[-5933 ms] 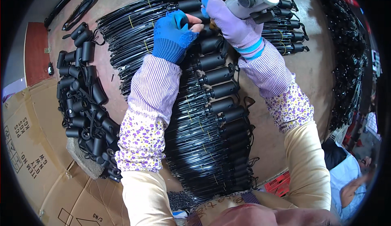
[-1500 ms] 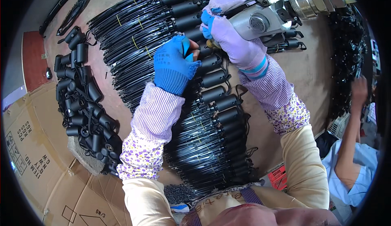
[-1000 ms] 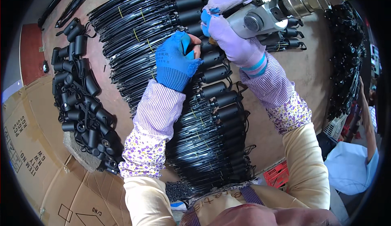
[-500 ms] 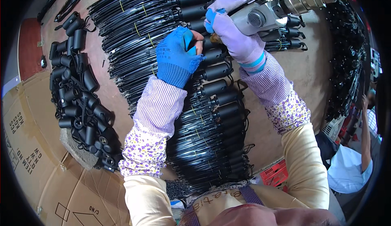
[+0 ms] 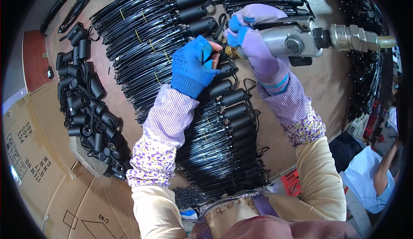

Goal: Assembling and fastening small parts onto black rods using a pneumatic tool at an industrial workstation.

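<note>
My right hand (image 5: pixel 262 51), in a lilac glove with blue fingertips, is wrapped round a silver air-powered tool (image 5: pixel 290 44). The tool's brass tip (image 5: pixel 232 52) points left, close to my left fingertips. My left hand (image 5: pixel 188 66), in a blue glove with bare fingertips, is closed at the handle end of a folded umbrella frame among the row; most of what it grips is hidden behind the glove. Black umbrella frames (image 5: pixel 142 45) lie side by side beneath my hands, thin ribs to the left and black handles (image 5: pixel 235 110) to the right.
Loose black handles with straps (image 5: pixel 88 105) are heaped at the left, beside cardboard (image 5: pixel 51 153). More dark frames (image 5: pixel 361 62) are stacked at the right edge. An air hose (image 5: pixel 385 42) runs off right from the tool. Another person (image 5: pixel 365 170) is at the lower right, near a red crate (image 5: pixel 291 182).
My right hand and the tool have moved down and slightly right, with the tool now lying more level and its brass tip showing. My left hand has shifted slightly down and right.
</note>
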A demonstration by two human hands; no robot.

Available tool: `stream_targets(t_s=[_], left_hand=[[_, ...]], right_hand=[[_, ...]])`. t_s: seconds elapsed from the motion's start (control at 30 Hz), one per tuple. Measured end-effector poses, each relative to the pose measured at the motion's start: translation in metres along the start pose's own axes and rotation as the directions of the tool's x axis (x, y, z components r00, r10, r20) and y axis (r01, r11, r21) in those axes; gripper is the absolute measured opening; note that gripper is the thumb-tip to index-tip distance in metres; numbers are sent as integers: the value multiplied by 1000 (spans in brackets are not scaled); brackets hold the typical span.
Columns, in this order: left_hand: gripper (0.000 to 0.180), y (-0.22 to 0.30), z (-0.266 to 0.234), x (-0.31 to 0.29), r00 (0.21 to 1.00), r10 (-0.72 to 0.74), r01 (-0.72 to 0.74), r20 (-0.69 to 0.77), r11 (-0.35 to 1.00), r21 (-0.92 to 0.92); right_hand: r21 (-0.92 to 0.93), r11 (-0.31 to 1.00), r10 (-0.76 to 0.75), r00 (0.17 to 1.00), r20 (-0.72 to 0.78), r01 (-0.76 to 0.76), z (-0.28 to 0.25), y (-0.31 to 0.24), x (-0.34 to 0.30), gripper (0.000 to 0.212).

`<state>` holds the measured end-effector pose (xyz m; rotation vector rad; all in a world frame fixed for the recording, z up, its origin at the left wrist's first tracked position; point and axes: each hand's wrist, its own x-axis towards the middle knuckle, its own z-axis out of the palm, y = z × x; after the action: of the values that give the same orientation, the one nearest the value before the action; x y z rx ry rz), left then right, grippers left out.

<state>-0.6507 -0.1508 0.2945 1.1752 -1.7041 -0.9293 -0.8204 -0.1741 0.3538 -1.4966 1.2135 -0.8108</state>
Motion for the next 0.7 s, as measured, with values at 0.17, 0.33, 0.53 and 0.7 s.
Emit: stream_targets(t_s=[0.17, 0.33, 0.53, 0.7], left_hand=[[31, -6, 0, -8, 986, 128, -150, 111, 965, 217], [32, -3, 1, -8, 988, 93, -126, 122, 946, 298], [29, -7, 6, -1, 982, 188, -172, -23, 934, 313], [23, 19, 2, -5, 978, -197, 207, -69, 955, 212]], right_hand=[[79, 979, -182, 981, -66, 187, 11, 8, -4, 3], [217, 894, -340, 908, -245, 393, 18, 31, 4, 20], [263, 879, -352, 913, -207, 398, 16, 25, 15, 23], [448, 887, -156, 986, 56, 115, 2, 21, 8, 6]])
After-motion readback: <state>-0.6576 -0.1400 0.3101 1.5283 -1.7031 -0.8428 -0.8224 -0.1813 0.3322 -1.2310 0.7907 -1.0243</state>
